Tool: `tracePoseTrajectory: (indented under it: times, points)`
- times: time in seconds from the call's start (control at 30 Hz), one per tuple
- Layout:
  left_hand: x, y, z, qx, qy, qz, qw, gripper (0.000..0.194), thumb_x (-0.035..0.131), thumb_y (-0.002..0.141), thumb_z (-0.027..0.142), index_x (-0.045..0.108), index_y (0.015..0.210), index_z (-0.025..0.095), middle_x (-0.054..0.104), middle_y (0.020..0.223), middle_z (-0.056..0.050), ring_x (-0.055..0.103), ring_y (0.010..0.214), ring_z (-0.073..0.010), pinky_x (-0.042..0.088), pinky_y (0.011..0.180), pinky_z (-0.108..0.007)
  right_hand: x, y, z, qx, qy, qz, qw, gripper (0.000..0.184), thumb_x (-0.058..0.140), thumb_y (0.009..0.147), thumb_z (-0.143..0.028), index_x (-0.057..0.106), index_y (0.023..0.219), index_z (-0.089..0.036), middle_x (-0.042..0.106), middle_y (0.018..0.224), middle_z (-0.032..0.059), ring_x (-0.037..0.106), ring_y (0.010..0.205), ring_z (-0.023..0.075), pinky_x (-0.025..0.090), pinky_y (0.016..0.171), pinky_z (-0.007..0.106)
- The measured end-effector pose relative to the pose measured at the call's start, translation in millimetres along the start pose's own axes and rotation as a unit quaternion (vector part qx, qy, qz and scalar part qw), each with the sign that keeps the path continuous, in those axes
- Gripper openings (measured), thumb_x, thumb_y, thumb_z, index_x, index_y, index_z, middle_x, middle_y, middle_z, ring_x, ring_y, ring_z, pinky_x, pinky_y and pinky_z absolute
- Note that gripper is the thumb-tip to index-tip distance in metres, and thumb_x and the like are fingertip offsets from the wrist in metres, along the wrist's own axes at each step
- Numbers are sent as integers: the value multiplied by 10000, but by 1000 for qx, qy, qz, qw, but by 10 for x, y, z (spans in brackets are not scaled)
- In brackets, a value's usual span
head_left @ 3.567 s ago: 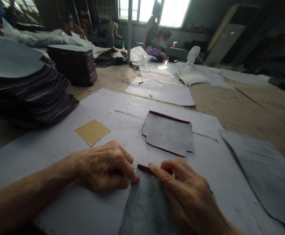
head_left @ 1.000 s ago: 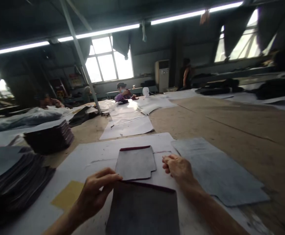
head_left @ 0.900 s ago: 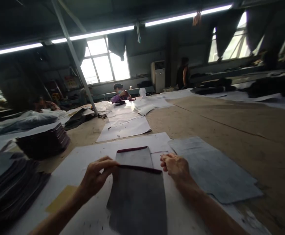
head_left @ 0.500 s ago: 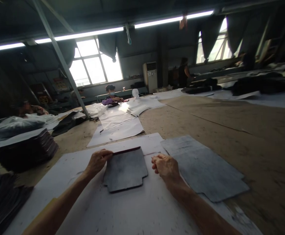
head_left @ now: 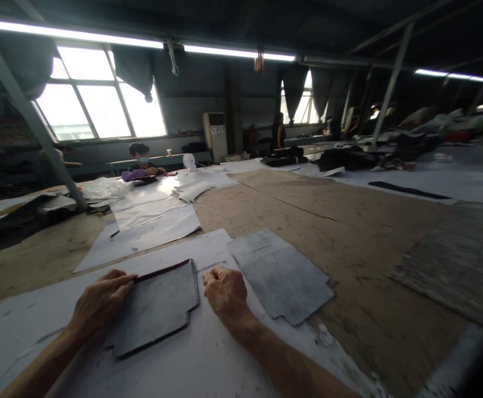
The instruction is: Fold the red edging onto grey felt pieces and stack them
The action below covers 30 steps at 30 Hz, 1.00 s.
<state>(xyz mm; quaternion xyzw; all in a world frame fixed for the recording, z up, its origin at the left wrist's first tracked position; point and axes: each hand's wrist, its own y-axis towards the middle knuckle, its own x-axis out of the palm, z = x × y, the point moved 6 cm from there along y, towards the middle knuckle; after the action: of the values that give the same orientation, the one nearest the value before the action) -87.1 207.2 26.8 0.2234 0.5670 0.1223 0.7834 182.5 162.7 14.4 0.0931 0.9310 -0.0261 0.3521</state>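
A notched grey panel with a dark raised rim (head_left: pixel 158 304) lies on white paper (head_left: pixel 208 348) in front of me. My left hand (head_left: pixel 104 296) grips its upper left corner, thumb and fingers together at the dark edge. Just off the panel's right side, my right hand (head_left: pixel 227 290) is closed with the fingertips pinched. Whatever those fingertips hold, if anything, I cannot make out. A larger flat grey piece (head_left: pixel 280 276), also notched, rests right of my right hand, partly on the paper and partly on the brown table surface.
The wide brown table (head_left: pixel 291 210) stretches ahead, with white sheets (head_left: pixel 150 232) at centre left. A worn grey board (head_left: pixel 461 260) lies at the right. Dark material (head_left: pixel 341 160) is heaped farther back. A masked person (head_left: pixel 141 163) sits across the table near a white fan (head_left: pixel 189 161).
My view has swung right, so the scene sits farther left and the grey board has come in. My left hand stays at the panel's corner; my right hand remains closed beside it.
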Motion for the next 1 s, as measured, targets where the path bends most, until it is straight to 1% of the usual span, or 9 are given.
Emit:
tracePoseTrajectory:
  times: [0.1,0.2,0.27,0.37,0.47,0.53,0.67,0.77,1.0]
  points:
    - [-38,-2,41,-10,26,2,1000,474,395,782,474,592,1113,197,569,1144,-86,563,1000,-298,472,770,-364,-128,-6,-47,-13,-34,28,999,205,489,875,-312,597,816,-147,613,757,12,581,713,128,467,696,305]
    - [-43,-146,348,14,18,16,1000,534,361,818,515,489,1208,174,541,1177,-112,569,992,-287,470,804,-397,-321,38,-61,-38,-69,74,994,131,522,820,-214,600,907,-156,639,839,40,592,796,152,443,725,289]
    - [12,-347,745,101,-5,20,995,482,399,818,508,491,1193,219,569,1138,-72,600,935,-238,495,787,-341,-496,87,-47,-49,-100,108,988,209,522,809,-195,570,1007,-149,631,931,56,583,855,158,432,751,286]
    - [109,-740,1391,270,-30,35,962,414,498,792,432,508,1172,269,604,1084,-43,605,913,-216,520,747,-297,-795,133,18,-46,-157,136,977,237,497,849,-257,539,1046,-131,604,984,63,570,883,164,434,768,322]
    - [174,-975,1727,333,-56,36,941,339,495,798,331,537,1122,242,623,1019,-61,609,864,-209,527,728,-304,-1027,63,123,-49,-217,125,967,196,494,841,-294,585,918,-138,620,900,69,580,833,174,427,725,303]
    - [192,-1004,1775,331,-69,29,941,307,478,806,292,540,1097,219,618,1006,-74,604,860,-209,528,723,-316,-1078,-66,202,-76,-248,98,961,182,535,793,-317,605,858,-161,628,859,66,582,818,181,412,697,275]
    - [197,-979,1720,312,-89,11,946,294,450,823,250,507,1106,191,588,1016,-90,578,876,-219,511,744,-368,-977,-401,382,-161,-290,25,943,193,655,656,-331,624,770,-179,613,862,57,542,871,198,401,695,253]
    - [207,-994,1717,316,-93,-19,944,315,428,841,221,466,1152,187,561,1047,-97,553,905,-226,484,771,-395,-915,-540,494,-217,-311,13,925,73,561,740,-207,611,748,-155,592,875,76,509,890,190,390,729,254]
    - [184,-1032,1940,326,-133,-113,929,346,361,866,138,432,1201,186,518,1126,-97,494,986,-215,413,862,-391,-830,-555,612,-334,-319,25,886,183,429,745,-33,569,702,-143,570,764,63,483,764,174,355,649,260]
